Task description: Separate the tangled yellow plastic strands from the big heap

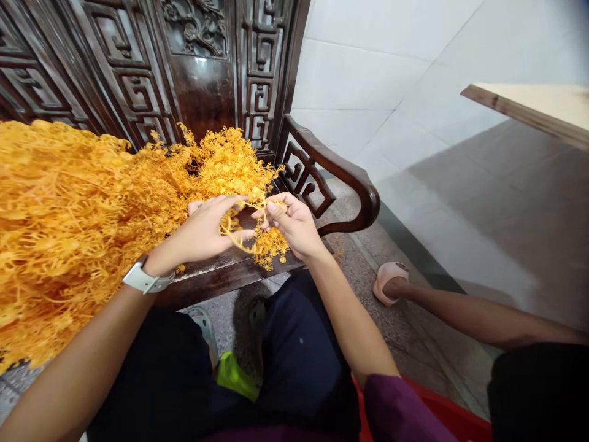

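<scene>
My right hand [294, 224] pinches an orange-yellow artificial flower sprig [270, 245] between thumb and fingers. Its small, spiky heads hang below the hand, over the front edge of a dark wooden bench [216, 279]. Across from it, my left hand [209, 230] has thumb and fingers spread apart around the curved stem [232, 236], and its fingertips come close to the sprig's upper part. Whether they touch it I cannot tell. A large heap of similar orange-yellow sprigs [69, 221] covers the bench to the left and behind both hands.
The bench has a carved back [202, 86] and a curved armrest [350, 178] at right. Another person's leg [460, 313] in a pink slipper [390, 281] is at the right. A board edge [529, 113] juts in at upper right. Something bright green [237, 374] lies between my legs.
</scene>
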`<state>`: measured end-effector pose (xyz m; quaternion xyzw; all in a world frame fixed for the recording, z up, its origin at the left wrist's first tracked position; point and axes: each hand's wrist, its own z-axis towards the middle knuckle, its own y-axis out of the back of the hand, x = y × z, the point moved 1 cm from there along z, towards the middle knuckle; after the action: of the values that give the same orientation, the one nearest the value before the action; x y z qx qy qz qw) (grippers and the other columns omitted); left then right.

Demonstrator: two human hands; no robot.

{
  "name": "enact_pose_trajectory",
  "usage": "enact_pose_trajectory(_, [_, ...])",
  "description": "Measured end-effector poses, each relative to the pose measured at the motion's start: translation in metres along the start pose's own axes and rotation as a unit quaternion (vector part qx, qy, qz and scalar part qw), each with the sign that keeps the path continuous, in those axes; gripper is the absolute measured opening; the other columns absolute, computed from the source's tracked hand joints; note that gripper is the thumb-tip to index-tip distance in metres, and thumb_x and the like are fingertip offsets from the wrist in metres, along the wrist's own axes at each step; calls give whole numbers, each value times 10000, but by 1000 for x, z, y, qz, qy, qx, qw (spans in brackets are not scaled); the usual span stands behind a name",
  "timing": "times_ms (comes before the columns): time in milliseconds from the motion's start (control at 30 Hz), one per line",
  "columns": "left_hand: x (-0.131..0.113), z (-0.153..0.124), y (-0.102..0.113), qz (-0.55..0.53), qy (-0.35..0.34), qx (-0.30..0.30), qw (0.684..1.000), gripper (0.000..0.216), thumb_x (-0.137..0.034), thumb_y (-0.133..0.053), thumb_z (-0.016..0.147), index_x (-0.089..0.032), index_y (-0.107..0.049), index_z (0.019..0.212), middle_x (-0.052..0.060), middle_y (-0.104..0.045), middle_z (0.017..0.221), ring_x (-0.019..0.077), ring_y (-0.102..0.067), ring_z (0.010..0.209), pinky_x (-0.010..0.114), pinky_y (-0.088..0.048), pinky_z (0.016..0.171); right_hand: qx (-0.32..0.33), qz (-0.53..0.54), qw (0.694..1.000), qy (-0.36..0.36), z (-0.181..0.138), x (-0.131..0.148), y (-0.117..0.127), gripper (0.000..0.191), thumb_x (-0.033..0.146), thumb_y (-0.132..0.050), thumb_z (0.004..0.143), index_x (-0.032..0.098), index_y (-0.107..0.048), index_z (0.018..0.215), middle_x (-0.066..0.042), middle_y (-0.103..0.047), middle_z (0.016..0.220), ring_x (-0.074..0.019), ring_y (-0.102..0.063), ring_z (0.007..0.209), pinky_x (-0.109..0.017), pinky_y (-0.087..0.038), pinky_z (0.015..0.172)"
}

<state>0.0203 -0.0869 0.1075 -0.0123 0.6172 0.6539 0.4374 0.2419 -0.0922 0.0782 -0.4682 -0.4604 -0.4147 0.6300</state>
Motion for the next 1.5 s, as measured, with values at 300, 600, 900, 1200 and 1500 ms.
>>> enact_pose_trajectory(300, [-14, 8, -17, -267, 74, -121, 953, 472, -596, -799, 870, -172, -706, 1056, 72, -780, 973, 206, -721, 854, 348, -584, 819, -1, -100, 991, 94, -3, 2, -21, 309, 525, -845, 852, 229, -756, 847, -27, -730, 831, -176, -651, 767, -343, -557, 734])
enact_pose_trajectory(600, [-15, 8, -5, -349, 38, -83, 933, 260, -387, -891, 806, -175, -740, 804, 33, -736, 765, 141, -623, 659, 267, -474, 607, 57, 41, 997, 14, -4, 0, -14, 323, 474, -860, 868, 235, -653, 937, 18, -695, 724, -102, -537, 586, -260, -431, 566])
enact_pose_trajectory(900, [-36, -6, -14, -611, 124, 83, 778, 373, -474, -912, 767, -186, -676, 802, -29, -499, 596, 68, -330, 488, 258, -177, 477, 284, 186, 941, 6, -13, -2, -18, 431, 506, -806, 907, 252, -470, 815, 87, -520, 571, -53, -323, 418, -239, -363, 505])
enact_pose_trajectory(1200, [-50, -10, -23, -623, 40, 205, 754, 369, -470, -925, 712, -140, -765, 748, 21, -598, 574, 78, -392, 446, 258, -254, 439, 449, 263, 853, -41, -17, -17, -12, 327, 413, -854, 833, 182, -656, 713, -12, -651, 602, -84, -507, 385, -216, -366, 401])
enact_pose_trajectory(1500, [-33, -19, 7, -585, 1, 151, 797, 297, -412, -896, 775, -146, -768, 739, 19, -600, 533, 70, -422, 394, 222, -317, 403, 402, 323, 845, 143, -10, 19, 12, 166, 246, -712, 957, 261, -638, 810, 68, -558, 512, -79, -411, 408, -219, -396, 490])
